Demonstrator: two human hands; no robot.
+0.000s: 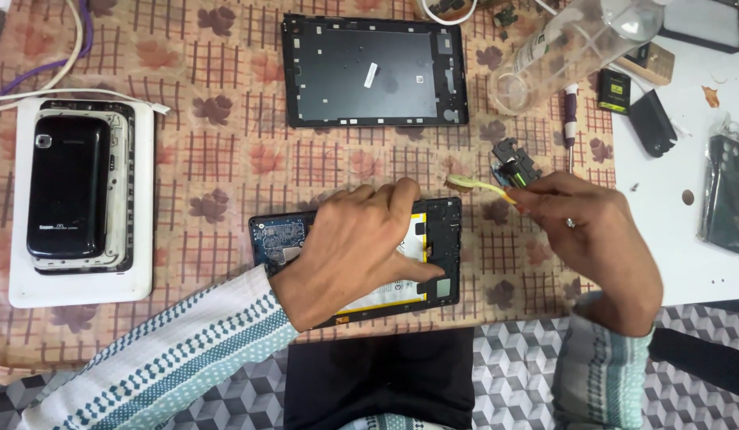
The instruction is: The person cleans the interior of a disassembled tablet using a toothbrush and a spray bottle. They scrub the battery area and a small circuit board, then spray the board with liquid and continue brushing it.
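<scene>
At the far left of the table point(226, 159), which is covered by a leaf-patterned cloth, a black phone point(68, 187) lies on a stack of open frames atop a white slab point(82, 279). Further right, near the front edge, an opened tablet point(445, 247) lies flat with its circuit board and yellow-edged battery exposed; the left hand point(357, 247) rests on it, fingers spread and pressing down. Beyond it lies the removed black back cover point(375, 70), inside up. Right of the tablet, the right hand point(596, 239) pinches a pale yellow toothbrush point(474, 184), its head just above the tablet's upper right corner. A clear plastic bottle point(572, 44) lies tilted near the top right.
</scene>
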